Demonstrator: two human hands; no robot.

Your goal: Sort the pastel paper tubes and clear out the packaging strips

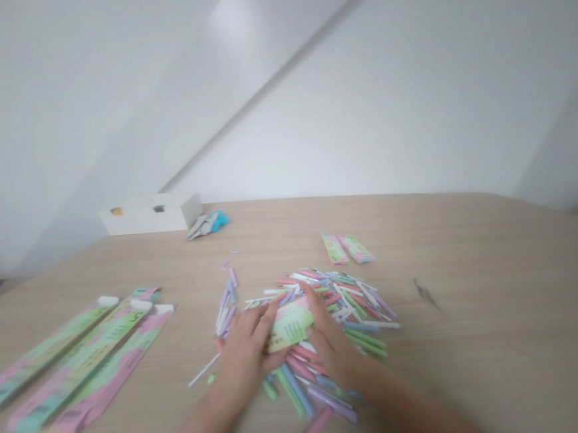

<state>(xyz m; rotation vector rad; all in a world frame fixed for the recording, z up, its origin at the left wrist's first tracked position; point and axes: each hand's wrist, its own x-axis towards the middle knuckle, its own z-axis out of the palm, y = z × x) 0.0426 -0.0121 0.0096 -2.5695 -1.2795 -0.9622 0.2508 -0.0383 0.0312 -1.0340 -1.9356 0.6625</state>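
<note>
cartons (83, 366) left of piled sticks (301, 367)

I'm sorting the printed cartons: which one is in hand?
The carton between the left hand and right hand; the left cartons and far pair lie untouched on the table.

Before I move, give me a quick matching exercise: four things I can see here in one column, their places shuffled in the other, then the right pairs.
Things
1. White box
2. Single pastel pack
3. Long pastel cartons
4. Heap of coloured sticks

Places
A. Held between the left hand and right hand
B. Lying on the near left part of the table
C. Spread beneath and around both hands
D. At the far left, beside a crumpled grey-and-blue item

Pairs: 1-D, 2-A, 3-B, 4-C
</note>
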